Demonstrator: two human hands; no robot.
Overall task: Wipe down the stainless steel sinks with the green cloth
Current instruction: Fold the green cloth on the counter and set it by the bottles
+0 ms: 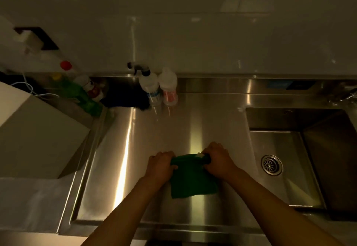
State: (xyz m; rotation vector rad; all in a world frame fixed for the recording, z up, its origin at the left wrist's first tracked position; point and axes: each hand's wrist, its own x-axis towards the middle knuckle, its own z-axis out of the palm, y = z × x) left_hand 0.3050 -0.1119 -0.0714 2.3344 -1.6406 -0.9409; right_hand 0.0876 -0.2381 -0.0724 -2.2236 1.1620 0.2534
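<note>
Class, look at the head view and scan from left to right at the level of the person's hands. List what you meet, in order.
left hand → green cloth, gripped by both hands → right hand → sink drain

A person's two bare arms, seen from above.
The left hand (pixel 160 165) and right hand (pixel 218 160) are bare, and the left forearm (pixel 127 213) and right forearm (pixel 270 203) are uncovered to the lower edge of view.

Rumpled green cloth (pixel 193 180), held by top corners over steel drainboard (pixel 173 126), sink basin (pixel 280 143) at its right
</note>
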